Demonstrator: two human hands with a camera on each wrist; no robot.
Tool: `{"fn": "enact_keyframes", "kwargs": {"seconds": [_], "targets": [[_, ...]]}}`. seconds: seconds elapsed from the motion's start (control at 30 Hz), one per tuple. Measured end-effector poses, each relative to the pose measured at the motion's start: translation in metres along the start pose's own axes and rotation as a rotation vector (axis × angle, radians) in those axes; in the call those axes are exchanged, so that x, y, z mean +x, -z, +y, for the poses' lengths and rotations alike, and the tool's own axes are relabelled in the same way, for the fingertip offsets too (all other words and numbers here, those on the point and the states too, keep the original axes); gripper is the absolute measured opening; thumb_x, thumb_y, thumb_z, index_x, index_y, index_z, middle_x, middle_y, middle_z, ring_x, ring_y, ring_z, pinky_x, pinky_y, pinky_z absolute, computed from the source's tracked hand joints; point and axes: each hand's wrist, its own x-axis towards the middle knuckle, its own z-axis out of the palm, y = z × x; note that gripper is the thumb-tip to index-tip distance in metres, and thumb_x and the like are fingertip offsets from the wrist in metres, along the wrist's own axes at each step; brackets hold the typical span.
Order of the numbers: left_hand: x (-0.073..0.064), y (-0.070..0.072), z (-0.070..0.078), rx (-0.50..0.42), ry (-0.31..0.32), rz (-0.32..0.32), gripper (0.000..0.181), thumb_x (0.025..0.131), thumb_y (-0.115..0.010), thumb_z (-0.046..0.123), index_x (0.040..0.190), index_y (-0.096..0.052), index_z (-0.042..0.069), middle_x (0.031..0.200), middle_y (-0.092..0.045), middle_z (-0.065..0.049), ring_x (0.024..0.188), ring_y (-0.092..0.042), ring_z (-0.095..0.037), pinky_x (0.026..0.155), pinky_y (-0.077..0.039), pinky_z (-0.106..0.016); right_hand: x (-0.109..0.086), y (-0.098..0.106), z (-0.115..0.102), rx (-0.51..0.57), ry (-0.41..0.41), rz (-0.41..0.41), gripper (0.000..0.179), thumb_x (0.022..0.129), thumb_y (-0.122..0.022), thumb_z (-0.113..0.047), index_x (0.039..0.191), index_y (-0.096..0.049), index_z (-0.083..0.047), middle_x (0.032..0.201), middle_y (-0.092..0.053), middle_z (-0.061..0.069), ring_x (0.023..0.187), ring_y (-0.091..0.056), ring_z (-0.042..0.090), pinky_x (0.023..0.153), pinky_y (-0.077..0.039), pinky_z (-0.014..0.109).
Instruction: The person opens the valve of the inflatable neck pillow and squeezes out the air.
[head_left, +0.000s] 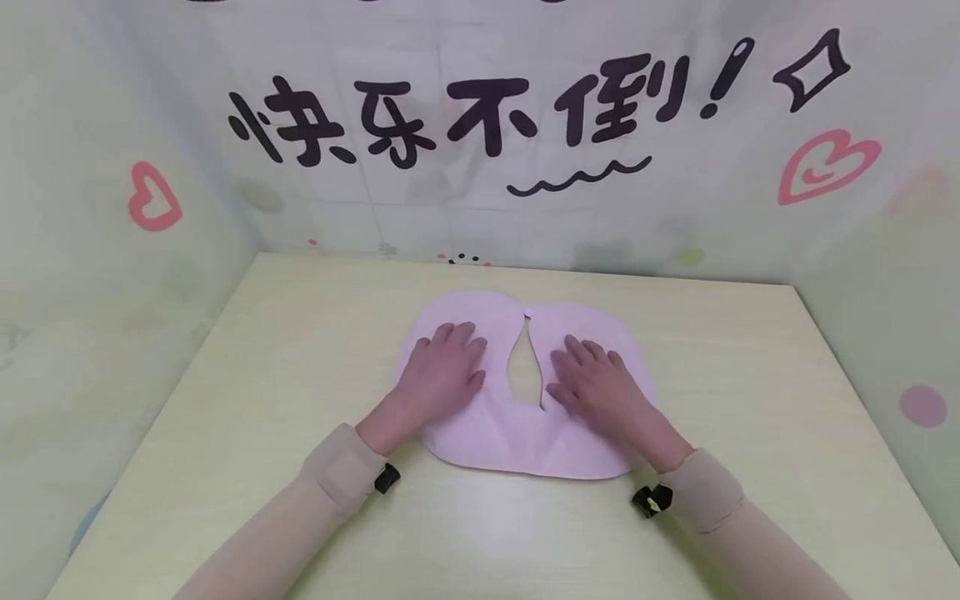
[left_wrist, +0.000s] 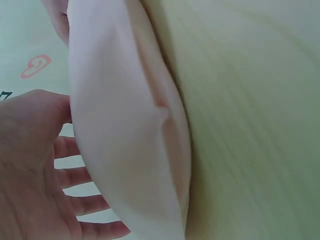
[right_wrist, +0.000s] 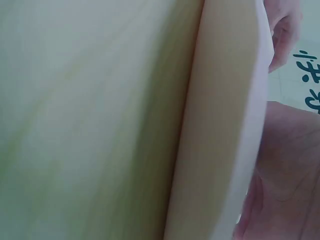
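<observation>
A pale pink cushion (head_left: pixel 525 437) with rounded corners lies flat at the middle of the table. A leaf-shaped opening in its centre shows the tabletop, and creases run from the opening to the near edge. On the cushion's left half rests my left hand (head_left: pixel 444 371), fingers spread and slightly bent. My right hand (head_left: pixel 600 387) lies in the same way on the right half, its fingertips close to the opening. Up close in the left wrist view, the cushion (left_wrist: pixel 120 125) has a folded side seam. The right wrist view has the cushion's side (right_wrist: pixel 215 125) along the table.
The pale wooden table (head_left: pixel 247 400) reaches back to a printed cloth wall (head_left: pixel 465 217) with large black characters. Similar cloth walls stand at the left and right. A small black wrist camera (head_left: pixel 387 478) sits on the left cuff, another wrist camera (head_left: pixel 651 502) on the right.
</observation>
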Motion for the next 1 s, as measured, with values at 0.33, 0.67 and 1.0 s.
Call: {"fn": "enact_keyframes", "kwargs": {"seconds": [0.33, 0.67, 1.0], "targets": [[-0.001, 0.002, -0.001, -0.015, 0.006, -0.028, 0.043, 0.100, -0.065, 0.031, 0.137, -0.060, 0.010, 0.147, -0.049, -0.016, 0.131, -0.047, -0.042, 0.088, -0.052, -0.058, 0.001, -0.005, 0.001, 0.013, 0.000, -0.033, 0.058, 0.105, -0.057, -0.040, 0.149, -0.047, -0.003, 0.154, -0.041, 0.026, 0.139, -0.040, 0.048, 0.105, -0.037, 0.068], [-0.009, 0.009, 0.005, 0.002, 0.011, 0.069, 0.036, 0.099, -0.066, 0.029, 0.127, -0.066, 0.008, 0.137, -0.058, -0.016, 0.123, -0.055, -0.038, 0.083, -0.055, -0.053, -0.008, 0.008, -0.004, -0.060, 0.007, 0.036, 0.057, 0.101, -0.064, -0.039, 0.144, -0.053, -0.003, 0.146, -0.050, 0.026, 0.130, -0.051, 0.046, 0.096, -0.046, 0.065], [-0.031, 0.011, 0.029, 0.006, -0.110, 0.060, 0.045, 0.101, -0.063, 0.039, 0.132, -0.064, 0.006, 0.140, -0.056, -0.018, 0.127, -0.053, -0.037, 0.089, -0.053, -0.054, -0.032, 0.003, -0.026, -0.099, 0.019, 0.092, 0.064, 0.102, -0.061, -0.045, 0.148, -0.051, -0.002, 0.153, -0.046, 0.023, 0.135, -0.047, 0.046, 0.100, -0.043, 0.067]]}}
